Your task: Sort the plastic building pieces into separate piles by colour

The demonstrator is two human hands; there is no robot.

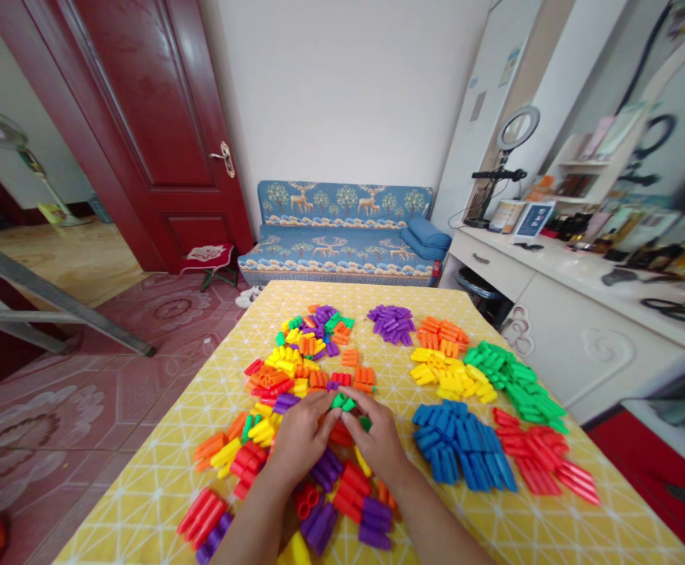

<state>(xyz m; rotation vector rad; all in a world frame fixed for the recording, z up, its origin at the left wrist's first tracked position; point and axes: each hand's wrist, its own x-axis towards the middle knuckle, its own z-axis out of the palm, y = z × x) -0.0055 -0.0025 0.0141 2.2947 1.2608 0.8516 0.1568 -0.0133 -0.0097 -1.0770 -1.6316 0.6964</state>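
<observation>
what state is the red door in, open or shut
open: the red door is swung aside, and the gap left of it shows another room's floor and a fan.

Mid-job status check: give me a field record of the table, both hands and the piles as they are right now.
surface: table under a yellow patterned cloth
left hand: fingertips on green pieces, above the mixed heap
right hand: fingertips on the same green pieces, meeting the left hand
mixed heap: many colours, on the table's left half
single-colour piles, right half: purple pile, orange pile, yellow pile, green pile, blue pile, red pile
background: blue sofa, red door, white dresser
</observation>
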